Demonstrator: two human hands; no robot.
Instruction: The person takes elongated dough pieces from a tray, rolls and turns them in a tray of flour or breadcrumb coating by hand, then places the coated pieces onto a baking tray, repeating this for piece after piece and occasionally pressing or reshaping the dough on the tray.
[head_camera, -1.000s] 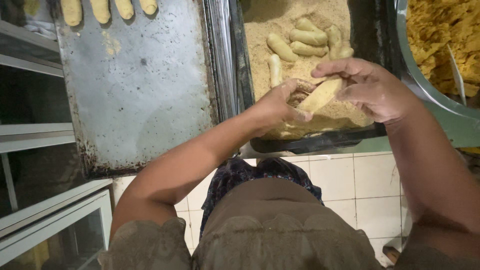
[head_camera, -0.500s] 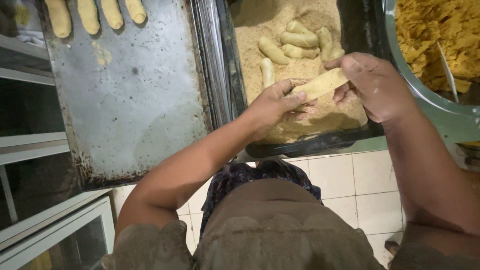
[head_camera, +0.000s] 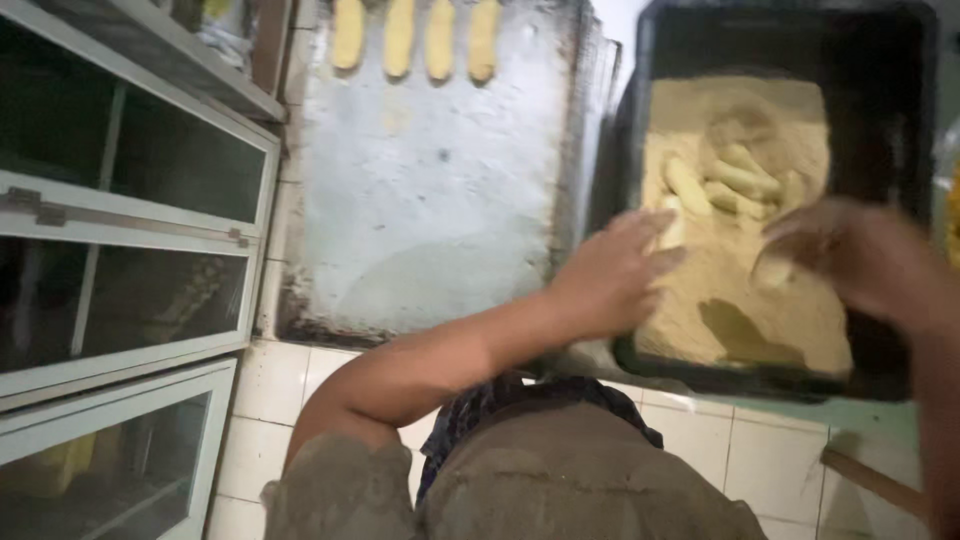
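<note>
The picture is blurred by motion. A black tray (head_camera: 900, 110) holds brown crumbs and a few crumb-coated rolls (head_camera: 725, 180). My right hand (head_camera: 870, 262) hovers over the crumbs at the tray's right side, its fingers curled on a pale roll (head_camera: 774, 270). At the tray's left rim, my left hand (head_camera: 612, 272) rests palm down with its fingers apart. It holds nothing, and its fingertips are close to a roll lying in the crumbs (head_camera: 672, 232).
A worn metal baking sheet (head_camera: 430, 210) lies left of the black tray, with several pale rolls (head_camera: 415, 36) lined along its far edge. A glass-fronted cabinet (head_camera: 120, 250) stands at the left. White floor tiles (head_camera: 780, 460) show below the counter edge.
The camera has swung left, so both trays sit further right. The hands have parted: the left let go of the roll and dropped to the tray's left rim, while the right keeps the roll.
</note>
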